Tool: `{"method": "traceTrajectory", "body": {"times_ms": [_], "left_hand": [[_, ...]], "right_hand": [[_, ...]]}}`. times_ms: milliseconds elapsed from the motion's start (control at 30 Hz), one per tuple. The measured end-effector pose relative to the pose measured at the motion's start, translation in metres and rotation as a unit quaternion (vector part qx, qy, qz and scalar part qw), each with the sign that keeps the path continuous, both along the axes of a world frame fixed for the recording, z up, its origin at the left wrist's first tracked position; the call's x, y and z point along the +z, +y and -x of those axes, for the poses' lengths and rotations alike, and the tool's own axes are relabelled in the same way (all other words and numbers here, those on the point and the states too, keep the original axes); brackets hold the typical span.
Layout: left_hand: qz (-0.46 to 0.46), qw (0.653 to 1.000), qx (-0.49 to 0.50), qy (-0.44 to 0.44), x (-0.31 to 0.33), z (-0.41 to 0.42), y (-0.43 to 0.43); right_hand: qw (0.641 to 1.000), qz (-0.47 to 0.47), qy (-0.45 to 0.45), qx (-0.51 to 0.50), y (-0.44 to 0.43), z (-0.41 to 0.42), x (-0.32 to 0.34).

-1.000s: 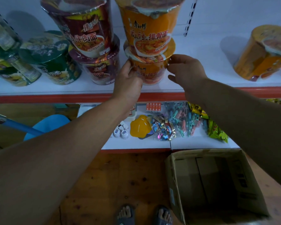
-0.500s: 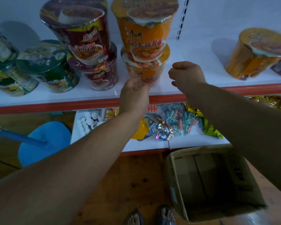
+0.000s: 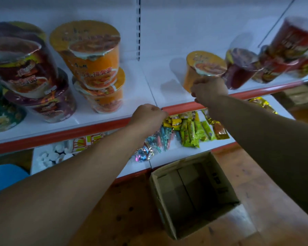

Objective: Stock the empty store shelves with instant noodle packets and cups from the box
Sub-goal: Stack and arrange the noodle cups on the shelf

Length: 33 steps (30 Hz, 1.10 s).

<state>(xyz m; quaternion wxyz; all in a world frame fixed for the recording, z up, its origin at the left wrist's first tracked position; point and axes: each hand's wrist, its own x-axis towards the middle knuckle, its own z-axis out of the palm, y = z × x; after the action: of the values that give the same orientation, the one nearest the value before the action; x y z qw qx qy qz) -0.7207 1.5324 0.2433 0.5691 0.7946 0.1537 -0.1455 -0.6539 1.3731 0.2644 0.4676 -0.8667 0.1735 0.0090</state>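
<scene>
hands: left hand (image 3: 148,115) fingers curled, holding nothing, at the shelf (image 3: 146,86) lip | right hand (image 3: 209,90) curled against the lone orange noodle cup (image 3: 204,67), grip unclear, probably squaring it up | stacked noodle cups (image 3: 96,77) two-high, labels outward, likely saving room | cardboard box (image 3: 194,192) on floor, nothing visible inside

"Where's there room up there?"

"Middle of the frame: bare white shelf (image 3: 149,86) between the stacked orange cups (image 3: 89,55) left of centre and the single orange cup (image 3: 203,66) to the right."

"And the sides?"

"Purple stack (image 3: 30,71) crowds the left edge. A purple cup (image 3: 242,68) and red cups (image 3: 295,39) pack the upper right."
</scene>
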Motion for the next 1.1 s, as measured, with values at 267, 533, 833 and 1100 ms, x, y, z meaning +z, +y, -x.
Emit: {"method": "traceTrajectory", "body": {"times_ms": [267,533,833,1100], "left_hand": [[0.006,0.999,-0.016,-0.042,0.002,-0.053,-0.102],[-0.056,0.995,0.062,-0.046,-0.014,-0.097,-0.162],[-0.015,0.99,0.095,-0.107,-0.023,-0.109,-0.163],[0.022,0.98,0.145,-0.135,-0.027,-0.082,-0.086]], "right_hand": [[0.999,-0.006,0.003,-0.053,-0.098,-0.025,-0.013],[0.992,-0.116,0.001,0.057,-0.138,-0.065,-0.051],[0.98,-0.173,-0.034,0.089,-0.125,-0.079,-0.065],[0.977,-0.158,-0.021,0.139,-0.061,-0.068,-0.078]]}}
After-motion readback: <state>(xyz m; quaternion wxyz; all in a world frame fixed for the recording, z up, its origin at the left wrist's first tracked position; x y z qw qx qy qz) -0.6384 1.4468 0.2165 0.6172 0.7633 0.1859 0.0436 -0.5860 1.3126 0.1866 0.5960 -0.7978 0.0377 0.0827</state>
